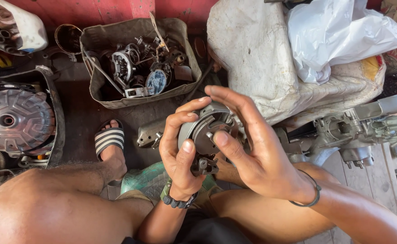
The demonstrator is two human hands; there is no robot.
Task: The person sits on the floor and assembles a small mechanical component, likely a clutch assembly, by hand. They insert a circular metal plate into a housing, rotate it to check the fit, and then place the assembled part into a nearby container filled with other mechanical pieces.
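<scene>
Both hands clasp a round grey metal engine part (207,131) between them. The left hand (180,158) curls its fingers (180,118) tightly around its edge; the right hand (252,149) presses half-spread fingers (228,97) over its top, thumb on its face.

Between my left hand (180,153) and right hand (248,144): round metal engine part (207,129), above my knees. Behind it: box of spare parts (140,63). Left of box: finned clutch drum (13,118). Right: stuffed sack (257,58), plastic bag (338,36) on it; engine casing (370,129) before the sack.
</scene>
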